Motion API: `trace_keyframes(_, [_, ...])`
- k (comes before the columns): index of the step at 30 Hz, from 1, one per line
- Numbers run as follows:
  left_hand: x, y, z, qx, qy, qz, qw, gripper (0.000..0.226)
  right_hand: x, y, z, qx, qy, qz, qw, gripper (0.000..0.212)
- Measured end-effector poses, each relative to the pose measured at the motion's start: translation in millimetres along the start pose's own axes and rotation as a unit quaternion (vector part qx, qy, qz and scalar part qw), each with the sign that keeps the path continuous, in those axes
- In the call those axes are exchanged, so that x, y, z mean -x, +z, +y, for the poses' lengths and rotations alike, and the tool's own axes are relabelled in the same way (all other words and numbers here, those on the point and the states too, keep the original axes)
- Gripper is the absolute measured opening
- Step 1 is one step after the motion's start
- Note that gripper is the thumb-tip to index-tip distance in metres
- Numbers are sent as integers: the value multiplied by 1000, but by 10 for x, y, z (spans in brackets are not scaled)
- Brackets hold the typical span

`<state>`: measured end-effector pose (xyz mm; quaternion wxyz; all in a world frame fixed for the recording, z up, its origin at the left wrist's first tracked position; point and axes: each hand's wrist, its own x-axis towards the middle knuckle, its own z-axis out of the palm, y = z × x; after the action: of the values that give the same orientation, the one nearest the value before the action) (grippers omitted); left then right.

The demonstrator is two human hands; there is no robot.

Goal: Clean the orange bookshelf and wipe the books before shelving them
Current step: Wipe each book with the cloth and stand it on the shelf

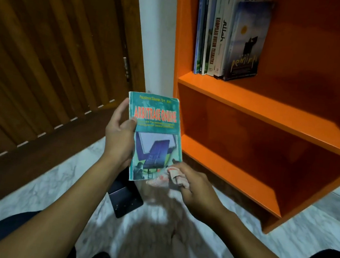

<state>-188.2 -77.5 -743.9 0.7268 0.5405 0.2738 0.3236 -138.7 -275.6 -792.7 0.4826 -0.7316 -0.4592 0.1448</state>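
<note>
My left hand [118, 137] grips a teal paperback titled "Arbitrase Online" [155, 140] by its left edge, cover facing me, held upright in front of the orange bookshelf [261, 108]. My right hand [196, 189] is closed around a crumpled white and red cloth [167, 177] that touches the book's lower right corner. Several books [228, 34] stand upright at the left end of the upper shelf. The lower compartment [247, 161] holds nothing that I can see.
A dark book [125, 197] lies on the marble floor [47, 188] below my left wrist. A brown slatted wooden door [45, 45] fills the left side, with a white wall strip [155, 39] between it and the shelf. My knees and feet show at the bottom.
</note>
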Motion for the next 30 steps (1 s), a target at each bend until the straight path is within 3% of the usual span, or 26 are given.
trace_keyframes(1, [13, 5, -1, -14, 6, -10, 1000, 46, -22, -18, 30, 1, 3, 30, 1000, 21])
trace_keyframes(3, [54, 28, -19, -29, 7, -26, 999, 44, -99, -68, 67, -26, 27, 104, 994, 28])
trace_keyframes(6, [132, 82, -73, -44, 6, -52, 998, 42, -277, -268, 28, -98, 75, 248, 961, 24])
trace_keyframes(9, [231, 149, -160, -95, -3, -104, 990, 43, -403, -499, -3, -48, 82, 358, 929, 9])
trace_keyframes(11, [310, 208, -248, -115, -8, -143, 983, 44, -442, -529, -33, -3, 59, 383, 922, 16])
trace_keyframes(13, [402, 282, -324, -118, -9, -175, 978, 45, -491, -448, -35, 40, 26, 356, 933, 41])
trace_keyframes(15, [475, 348, -384, -115, -10, -196, 974, 46, -504, -268, 25, 115, 14, 273, 955, 65])
trace_keyframes(18, [476, 392, -410, -86, -31, -167, 982, 45, -405, -10, 91, 146, 19, 193, 970, 82])
trace_keyframes(21, [369, 375, -354, 16, -96, -87, 991, 42, -278, 195, 103, 115, 2, 135, 984, 82])
trace_keyframes(24, [235, 299, -273, 86, -112, -9, 990, 42, -185, 268, 60, 55, -7, 75, 996, 80])
trace_keyframes(30, [1, 75, -95, 98, -66, 77, 990, 40, -12, 429, 2, -36, -11, 12, 999, 36])
